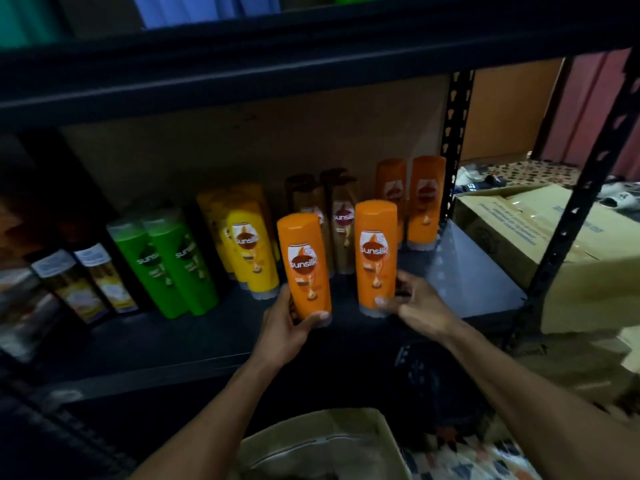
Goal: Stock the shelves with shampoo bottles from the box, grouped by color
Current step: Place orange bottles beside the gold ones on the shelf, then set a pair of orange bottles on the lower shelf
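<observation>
Your left hand (282, 327) is wrapped round the lower end of one orange bottle (304, 268), thumb across the front near the cap. Your right hand (414, 304) grips a second orange bottle (375, 254) low down in the same way. Both are cap-down, labels facing you, at the front of the shelf (478, 278). The bottle in your left hand leans slightly left and appears clear of the board. Whether the one in your right hand is already standing cannot be told.

Stock in place: two more orange bottles (414, 199) stand at the back right corner. Brown bottles (341, 223) are just to their left, then yellow bottles (252, 247), then green bottles (173, 265). The open box (311, 441) sits below your arms.

Risks noted:
1. The bottle in your left hand is in front of the brown and yellow groups. Set straight down, it would split the orange group, so carry it right first.
2. These are tall, narrow bottles standing on their caps. A careless release or a knock from your wrist would likely tip one into its close neighbours.
3. Light is poor, so orange and yellow could be confused. Check each label.
4. A bottle left near the front edge could fall off.
</observation>
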### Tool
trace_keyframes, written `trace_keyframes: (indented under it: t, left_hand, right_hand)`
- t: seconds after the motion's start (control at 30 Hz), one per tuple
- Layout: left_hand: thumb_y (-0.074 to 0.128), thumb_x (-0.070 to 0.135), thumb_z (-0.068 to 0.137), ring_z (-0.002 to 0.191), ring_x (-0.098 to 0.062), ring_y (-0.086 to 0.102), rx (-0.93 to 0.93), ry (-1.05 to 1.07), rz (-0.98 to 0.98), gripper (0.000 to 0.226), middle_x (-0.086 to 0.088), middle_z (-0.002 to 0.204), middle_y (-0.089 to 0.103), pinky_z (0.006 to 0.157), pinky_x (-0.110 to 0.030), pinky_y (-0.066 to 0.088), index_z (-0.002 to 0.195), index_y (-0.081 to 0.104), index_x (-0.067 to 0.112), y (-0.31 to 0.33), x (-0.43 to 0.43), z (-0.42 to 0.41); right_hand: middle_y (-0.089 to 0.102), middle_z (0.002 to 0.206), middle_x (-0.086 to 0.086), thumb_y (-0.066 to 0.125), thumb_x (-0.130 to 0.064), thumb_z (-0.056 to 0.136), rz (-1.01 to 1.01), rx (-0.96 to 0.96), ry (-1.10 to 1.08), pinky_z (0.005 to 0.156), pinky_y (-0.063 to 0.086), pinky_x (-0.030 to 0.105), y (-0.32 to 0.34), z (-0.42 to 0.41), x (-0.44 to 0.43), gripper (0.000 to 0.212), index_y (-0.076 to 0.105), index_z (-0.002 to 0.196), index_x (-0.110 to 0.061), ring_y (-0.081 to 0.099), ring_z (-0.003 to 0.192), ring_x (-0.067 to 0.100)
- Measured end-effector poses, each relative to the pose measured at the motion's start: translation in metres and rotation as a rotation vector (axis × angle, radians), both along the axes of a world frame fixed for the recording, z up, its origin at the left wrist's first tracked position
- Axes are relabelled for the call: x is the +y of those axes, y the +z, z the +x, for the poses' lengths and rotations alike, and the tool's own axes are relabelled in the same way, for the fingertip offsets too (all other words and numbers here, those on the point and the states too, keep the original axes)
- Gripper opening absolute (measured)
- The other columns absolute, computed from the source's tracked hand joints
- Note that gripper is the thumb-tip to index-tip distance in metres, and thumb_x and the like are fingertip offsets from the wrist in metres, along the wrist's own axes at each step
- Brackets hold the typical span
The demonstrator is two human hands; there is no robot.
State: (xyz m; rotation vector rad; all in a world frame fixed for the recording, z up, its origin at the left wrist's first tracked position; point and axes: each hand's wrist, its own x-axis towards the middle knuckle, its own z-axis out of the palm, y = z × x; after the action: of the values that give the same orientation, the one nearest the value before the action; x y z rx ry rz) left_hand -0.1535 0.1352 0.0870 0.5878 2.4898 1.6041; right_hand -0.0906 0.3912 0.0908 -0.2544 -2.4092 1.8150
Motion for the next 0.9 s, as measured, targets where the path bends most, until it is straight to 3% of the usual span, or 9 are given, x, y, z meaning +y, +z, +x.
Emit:
trace_keyframes:
  t: [0.1, 0.27, 0.4, 0.6, 0.77, 0.9]
  left_hand:
    - [0.080, 0.040, 0.083, 0.126, -0.007, 0.050, -0.017, 0.045, 0.002, 0.085, 0.014, 0.140, 0.050, 0.097, -0.027, 0.043, 0.154, 0.034, 0.030, 0.004, -0.026, -0.006]
    - [0.080, 0.039, 0.085, 0.131, -0.011, 0.049, -0.035, 0.073, -0.001, 0.083, 0.008, 0.148, 0.050, 0.105, -0.036, 0.045, 0.154, 0.035, 0.030, 0.003, -0.049, -0.013]
    - [0.078, 0.034, 0.087, 0.127, -0.008, 0.049, -0.053, 0.055, 0.029, 0.077, 0.014, 0.140, 0.049, 0.103, -0.034, 0.044, 0.151, 0.036, 0.033, 0.005, -0.051, -0.012]
    - [0.077, 0.031, 0.089, 0.130, -0.010, 0.050, -0.073, 0.063, 0.048, 0.074, 0.013, 0.140, 0.051, 0.105, -0.035, 0.045, 0.150, 0.036, 0.032, 0.001, -0.050, -0.011]
    - [0.080, 0.024, 0.088, 0.132, -0.005, 0.047, 0.011, 0.137, 0.007, 0.076, 0.014, 0.139, 0.050, 0.107, -0.027, 0.041, 0.148, 0.035, 0.032, -0.010, -0.051, -0.001]
    - [0.084, 0.018, 0.085, 0.143, -0.012, 0.041, 0.073, 0.284, 0.018, 0.093, 0.001, 0.156, 0.044, 0.116, -0.029, 0.036, 0.159, 0.029, 0.014, -0.020, -0.056, 0.021]
  right_hand:
    - [0.064, 0.119, -0.019, 0.076, -0.018, 0.091, -0.017, -0.010, 0.057, 0.086, 0.047, 0.017, 0.000, -0.010, -0.024, 0.053, 0.052, 0.135, -0.034, 0.062, 0.112, 0.003]
    - [0.059, 0.138, -0.013, 0.077, -0.028, 0.090, 0.023, 0.006, 0.084, 0.113, 0.042, 0.041, -0.007, -0.018, -0.045, 0.058, 0.045, 0.136, -0.045, 0.053, 0.131, 0.011]
    - [0.051, 0.148, -0.009, 0.074, -0.030, 0.093, 0.055, 0.014, 0.085, 0.115, 0.036, 0.040, -0.005, -0.020, -0.053, 0.061, 0.041, 0.143, -0.041, 0.045, 0.140, 0.017]
    - [0.031, 0.165, -0.002, 0.072, -0.036, 0.094, 0.087, -0.034, 0.091, 0.123, 0.027, 0.051, -0.007, -0.021, -0.055, 0.087, 0.017, 0.161, -0.033, 0.028, 0.152, 0.023]
    - [0.042, 0.156, -0.005, 0.082, -0.022, 0.086, 0.101, -0.007, 0.048, 0.120, 0.032, 0.046, -0.006, -0.015, -0.055, 0.093, 0.023, 0.156, -0.040, 0.037, 0.144, 0.017]
    - [0.055, 0.144, -0.009, 0.085, -0.018, 0.081, 0.147, 0.043, -0.003, 0.117, 0.037, 0.037, -0.011, 0.003, -0.039, 0.097, 0.027, 0.156, -0.035, 0.047, 0.136, 0.009]
